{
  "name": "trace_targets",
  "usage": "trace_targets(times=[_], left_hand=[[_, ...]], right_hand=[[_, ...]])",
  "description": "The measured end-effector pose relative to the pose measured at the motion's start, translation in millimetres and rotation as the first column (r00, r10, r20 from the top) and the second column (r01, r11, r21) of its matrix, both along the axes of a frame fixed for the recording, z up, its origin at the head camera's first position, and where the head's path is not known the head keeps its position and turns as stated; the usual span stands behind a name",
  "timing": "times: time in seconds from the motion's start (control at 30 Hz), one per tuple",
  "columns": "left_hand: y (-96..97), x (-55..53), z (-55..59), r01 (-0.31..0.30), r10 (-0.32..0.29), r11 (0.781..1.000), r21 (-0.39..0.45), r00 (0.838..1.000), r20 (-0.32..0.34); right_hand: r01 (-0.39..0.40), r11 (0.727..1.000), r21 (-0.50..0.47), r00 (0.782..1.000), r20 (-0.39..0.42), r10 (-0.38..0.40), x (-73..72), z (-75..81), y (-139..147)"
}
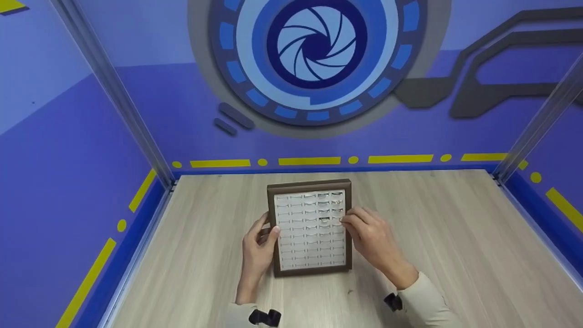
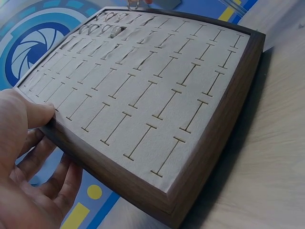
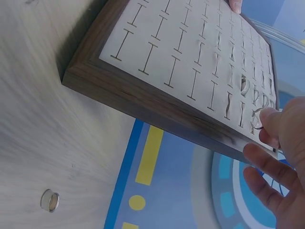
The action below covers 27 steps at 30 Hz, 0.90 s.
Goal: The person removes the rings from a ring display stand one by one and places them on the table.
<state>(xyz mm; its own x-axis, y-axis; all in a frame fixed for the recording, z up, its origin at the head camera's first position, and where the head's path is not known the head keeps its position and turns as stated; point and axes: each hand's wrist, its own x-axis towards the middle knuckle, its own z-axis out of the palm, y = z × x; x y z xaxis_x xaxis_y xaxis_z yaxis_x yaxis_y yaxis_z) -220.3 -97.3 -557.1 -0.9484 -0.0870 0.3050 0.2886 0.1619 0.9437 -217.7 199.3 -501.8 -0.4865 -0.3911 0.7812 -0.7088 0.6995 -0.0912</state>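
Ring tray slants up over the wooden table, face turned toward the person. I see the left hand gripping its side, thumb in front, fingers behind, apparently steadying it; the right hand pinches a small ring at the opposite edge.

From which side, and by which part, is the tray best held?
Probably best by the left rim of the tray, from the left, thumb in front and fingers behind, as the left hand does. The rim is thick, the tilt leaves room behind, and the rings sit toward the upper right.
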Motion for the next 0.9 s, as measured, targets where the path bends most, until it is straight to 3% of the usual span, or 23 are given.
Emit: trace_targets(times=[0.33,0.6,0.9], left_hand=[[-0.4,-0.6,-0.3,0.004,-0.004,1.0,-0.004,1.0,-0.001],[0.0,-0.4,0.2,0.001,-0.001,1.0,-0.016,1.0,-0.004],[-0.1,0.2,0.0,-0.003,0.003,1.0,-0.008,1.0,0.01]], right_hand=[[-0.015,1.0,-0.025,1.0,-0.027,0.015,-0.1,-1.1,11],[0.038,0.999,-0.002,0.999,0.03,-0.038,2.9,-7.4,22],[0.062,0.998,0.015,0.998,0.031,-0.062,3.8,-15.6,38]])
